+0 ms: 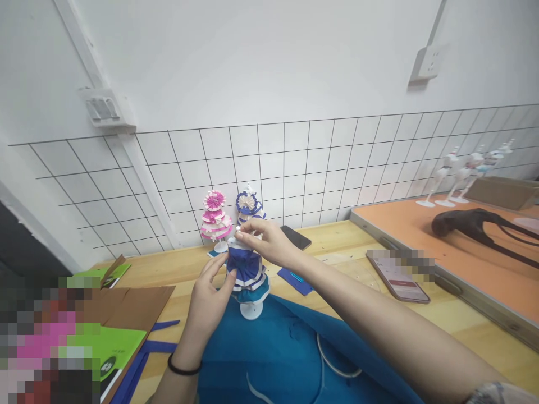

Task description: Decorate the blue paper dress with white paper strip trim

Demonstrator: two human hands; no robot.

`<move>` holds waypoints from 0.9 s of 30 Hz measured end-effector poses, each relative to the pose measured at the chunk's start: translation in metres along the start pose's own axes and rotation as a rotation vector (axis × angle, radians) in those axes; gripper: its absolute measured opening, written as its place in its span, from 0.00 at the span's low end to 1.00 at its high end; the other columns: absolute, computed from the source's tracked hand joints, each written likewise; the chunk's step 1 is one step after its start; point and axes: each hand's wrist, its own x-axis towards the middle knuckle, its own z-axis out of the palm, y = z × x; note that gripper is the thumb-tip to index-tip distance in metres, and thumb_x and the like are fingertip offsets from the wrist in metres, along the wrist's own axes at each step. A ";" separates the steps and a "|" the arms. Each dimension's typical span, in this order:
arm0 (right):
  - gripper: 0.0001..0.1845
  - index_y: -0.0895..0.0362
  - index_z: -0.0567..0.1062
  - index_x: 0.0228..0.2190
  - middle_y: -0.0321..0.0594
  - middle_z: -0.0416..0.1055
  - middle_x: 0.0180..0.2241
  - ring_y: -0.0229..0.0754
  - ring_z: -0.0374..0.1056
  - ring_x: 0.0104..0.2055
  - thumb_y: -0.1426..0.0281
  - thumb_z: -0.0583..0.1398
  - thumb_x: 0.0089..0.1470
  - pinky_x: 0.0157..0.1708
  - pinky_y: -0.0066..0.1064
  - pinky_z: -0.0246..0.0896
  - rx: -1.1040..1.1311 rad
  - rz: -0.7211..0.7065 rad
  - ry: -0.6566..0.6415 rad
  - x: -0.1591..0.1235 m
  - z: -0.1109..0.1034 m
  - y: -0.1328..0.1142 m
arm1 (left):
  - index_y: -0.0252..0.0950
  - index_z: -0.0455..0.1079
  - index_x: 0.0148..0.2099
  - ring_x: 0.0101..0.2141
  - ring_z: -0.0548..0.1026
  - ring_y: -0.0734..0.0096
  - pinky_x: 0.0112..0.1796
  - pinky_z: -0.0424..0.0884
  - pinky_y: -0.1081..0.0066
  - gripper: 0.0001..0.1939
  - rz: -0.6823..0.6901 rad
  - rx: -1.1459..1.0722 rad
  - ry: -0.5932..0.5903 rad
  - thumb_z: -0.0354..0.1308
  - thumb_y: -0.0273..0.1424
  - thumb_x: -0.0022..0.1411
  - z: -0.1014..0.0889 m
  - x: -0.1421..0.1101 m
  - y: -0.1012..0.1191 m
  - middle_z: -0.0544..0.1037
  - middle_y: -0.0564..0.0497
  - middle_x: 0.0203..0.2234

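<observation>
A miniature dress form (246,266) in a ruffled blue and teal dress with white trim stands upright on a round white base. My left hand (210,292) grips the dress at its left side, thumb in front and fingers at the bodice. Up at the neck, my right hand (265,241) pinches the form near its white top knob with thumb and forefinger. Whether a small piece is also between those fingertips is hidden. The base rests at the upper edge of a teal cloth (261,348) spread on the wooden table (168,269).
Behind stand a pink-and-white dressed form (215,219) and a blue-and-cream one (247,203). A black phone (297,238), blue fabric scrap (295,280) and another phone (398,278) lie rightward. Left are green-and-brown card (138,303) and blue strips (162,346). An orange board (421,224) carries bare white forms (440,174).
</observation>
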 end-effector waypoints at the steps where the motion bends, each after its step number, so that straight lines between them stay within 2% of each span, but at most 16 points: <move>1: 0.09 0.59 0.72 0.31 0.36 0.69 0.30 0.35 0.64 0.33 0.66 0.55 0.54 0.32 0.25 0.57 0.004 0.003 -0.003 -0.001 0.000 -0.001 | 0.36 0.67 0.48 0.52 0.63 0.61 0.52 0.58 0.61 0.20 -0.001 -0.001 -0.001 0.55 0.36 0.53 0.000 0.000 0.001 0.67 0.45 0.50; 6: 0.09 0.58 0.73 0.33 0.37 0.71 0.32 0.36 0.66 0.35 0.66 0.55 0.54 0.33 0.26 0.59 0.016 0.021 -0.023 -0.006 -0.005 -0.003 | 0.38 0.66 0.50 0.52 0.63 0.61 0.51 0.60 0.61 0.20 -0.005 -0.014 -0.013 0.55 0.36 0.54 -0.001 0.000 0.003 0.67 0.47 0.51; 11: 0.12 0.55 0.71 0.41 0.40 0.70 0.39 0.39 0.65 0.39 0.65 0.55 0.55 0.37 0.30 0.60 0.005 0.053 0.006 -0.020 -0.018 -0.005 | 0.42 0.65 0.51 0.52 0.62 0.62 0.53 0.58 0.61 0.20 0.010 0.024 0.014 0.54 0.34 0.54 -0.003 -0.001 0.001 0.66 0.50 0.52; 13: 0.13 0.54 0.70 0.42 0.40 0.69 0.41 0.39 0.65 0.40 0.65 0.55 0.55 0.38 0.32 0.60 -0.019 0.082 0.026 -0.031 -0.027 -0.005 | 0.43 0.65 0.50 0.52 0.63 0.63 0.53 0.57 0.61 0.19 0.023 0.016 0.069 0.54 0.33 0.55 -0.006 -0.001 0.002 0.67 0.51 0.51; 16: 0.10 0.53 0.71 0.39 0.40 0.70 0.39 0.40 0.65 0.39 0.65 0.54 0.56 0.37 0.33 0.60 -0.100 0.129 0.024 -0.058 -0.040 -0.002 | 0.43 0.66 0.49 0.50 0.65 0.62 0.51 0.61 0.61 0.17 0.029 -0.025 0.242 0.54 0.33 0.55 -0.008 -0.004 0.008 0.70 0.50 0.48; 18: 0.08 0.55 0.71 0.34 0.40 0.70 0.33 0.40 0.65 0.36 0.66 0.54 0.56 0.35 0.32 0.60 -0.170 0.141 -0.064 -0.082 -0.045 0.003 | 0.41 0.67 0.47 0.48 0.67 0.62 0.49 0.63 0.62 0.16 0.059 -0.057 0.375 0.55 0.33 0.55 -0.008 -0.006 0.014 0.71 0.48 0.46; 21: 0.08 0.56 0.72 0.30 0.40 0.70 0.30 0.40 0.65 0.34 0.70 0.53 0.56 0.34 0.31 0.59 -0.307 0.140 -0.306 -0.121 -0.044 0.014 | 0.37 0.68 0.45 0.43 0.70 0.65 0.46 0.65 0.63 0.14 0.144 -0.079 0.488 0.55 0.31 0.55 -0.005 -0.011 0.026 0.73 0.47 0.41; 24: 0.10 0.56 0.72 0.29 0.40 0.69 0.29 0.41 0.63 0.34 0.73 0.52 0.56 0.35 0.32 0.56 -0.495 0.117 -0.470 -0.154 -0.035 0.024 | 0.36 0.68 0.42 0.39 0.71 0.67 0.43 0.67 0.65 0.11 0.239 -0.084 0.515 0.56 0.28 0.54 -0.001 -0.018 0.035 0.74 0.48 0.36; 27: 0.11 0.57 0.72 0.27 0.40 0.68 0.28 0.41 0.61 0.34 0.74 0.51 0.56 0.33 0.32 0.53 -0.655 0.126 -0.507 -0.175 -0.024 0.028 | 0.36 0.68 0.41 0.36 0.71 0.68 0.40 0.68 0.66 0.10 0.323 -0.050 0.465 0.56 0.25 0.54 0.001 -0.024 0.040 0.73 0.49 0.33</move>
